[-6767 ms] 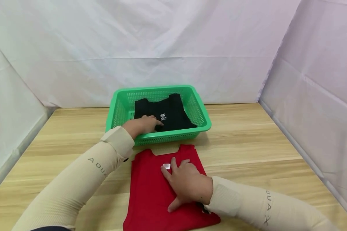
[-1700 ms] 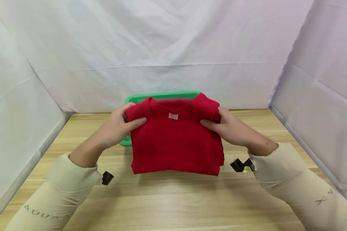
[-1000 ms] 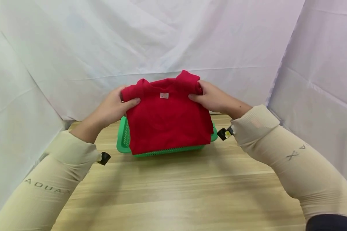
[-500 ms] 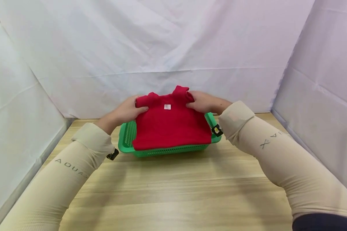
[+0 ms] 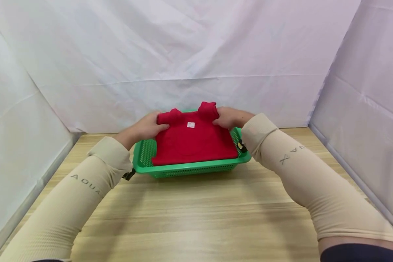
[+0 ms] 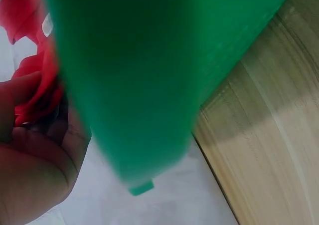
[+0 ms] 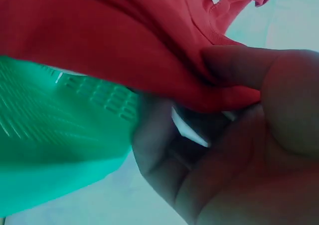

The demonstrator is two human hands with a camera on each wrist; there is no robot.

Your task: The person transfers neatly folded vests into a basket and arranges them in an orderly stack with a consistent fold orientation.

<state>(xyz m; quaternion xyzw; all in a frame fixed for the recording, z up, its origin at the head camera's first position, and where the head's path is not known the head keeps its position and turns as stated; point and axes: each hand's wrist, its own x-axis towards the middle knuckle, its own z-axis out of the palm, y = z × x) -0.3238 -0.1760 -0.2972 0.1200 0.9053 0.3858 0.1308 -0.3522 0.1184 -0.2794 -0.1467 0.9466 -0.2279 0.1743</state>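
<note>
A folded red shirt (image 5: 196, 142) with a small white neck label (image 5: 191, 124) lies in the green plastic basket (image 5: 191, 166), its lower edge just inside the front rim. My left hand (image 5: 147, 127) grips one shoulder of the shirt, thumb on top, fingers underneath. At the other shoulder my right hand (image 5: 230, 117) pinches the cloth the same way. The right wrist view shows the thumb pressing on the red fabric (image 7: 124, 40), fingers curled below. Basket wall (image 6: 134, 85) fills much of the left wrist view. Whatever lies under the shirt is hidden.
The basket stands on a wooden table (image 5: 183, 218), near its back edge. White cloth walls (image 5: 190, 51) rise behind and on both sides. Small black devices are strapped at both wrists, close to the basket's ends.
Both hands have carried the red shirt from the table up over the basket, then lowered it in. The black garment seen earlier in the basket is now covered.
</note>
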